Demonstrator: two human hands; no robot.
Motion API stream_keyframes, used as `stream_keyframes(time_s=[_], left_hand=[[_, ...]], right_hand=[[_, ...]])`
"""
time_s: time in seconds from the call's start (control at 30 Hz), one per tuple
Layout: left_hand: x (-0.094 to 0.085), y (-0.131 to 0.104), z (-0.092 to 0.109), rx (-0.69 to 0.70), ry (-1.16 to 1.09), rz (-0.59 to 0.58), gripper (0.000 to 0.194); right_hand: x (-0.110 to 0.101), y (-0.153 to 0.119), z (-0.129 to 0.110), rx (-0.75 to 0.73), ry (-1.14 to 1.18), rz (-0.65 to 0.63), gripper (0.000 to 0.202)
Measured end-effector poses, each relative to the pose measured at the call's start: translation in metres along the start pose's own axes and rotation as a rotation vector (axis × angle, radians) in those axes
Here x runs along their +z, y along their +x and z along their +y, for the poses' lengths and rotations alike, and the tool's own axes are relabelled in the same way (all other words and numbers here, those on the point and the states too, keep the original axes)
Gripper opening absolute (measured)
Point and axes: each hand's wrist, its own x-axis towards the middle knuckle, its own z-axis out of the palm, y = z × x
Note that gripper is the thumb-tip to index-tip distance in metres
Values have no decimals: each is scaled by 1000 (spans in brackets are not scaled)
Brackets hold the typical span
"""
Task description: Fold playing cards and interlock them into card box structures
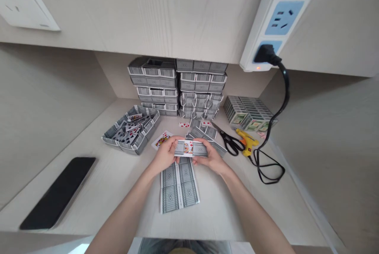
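Note:
Between my two hands is a narrow strip of folded playing cards [199, 149], grey-patterned at both ends with a red face-card part in the middle. My left hand [166, 153] pinches its left end, and my right hand [211, 157] grips the right end. Just below the strip, a flat panel of joined card backs [180, 190] lies on the desk, its top edge partly hidden by the hands. Behind the hands are several loose folded card pieces [204, 132]. A face-up card [162, 139] lies beside my left hand.
Left stands a card-made box [134, 149] holding loose cards; nearer is a black phone-like slab [57, 192]. Stacked card boxes [201, 84] fill the back. Black scissors [232, 143], a yellow glue gun [248, 141] with its cord and packed card decks [250, 113] sit right. A power strip [275, 21] hangs above.

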Motion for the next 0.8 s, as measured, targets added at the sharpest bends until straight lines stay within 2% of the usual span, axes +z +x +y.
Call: stream_keyframes(time_s=[0.27, 0.53, 0.8], left_hand=[[3, -1, 3, 35, 43, 7, 30], [10, -4, 1, 106, 18, 84, 28], [17, -8, 1, 86, 33, 79, 28]], right_hand=[[1, 1, 3, 17, 34, -5, 60], [8, -2, 1, 13, 42, -19, 59], [12, -3, 2, 25, 64, -38, 60]])
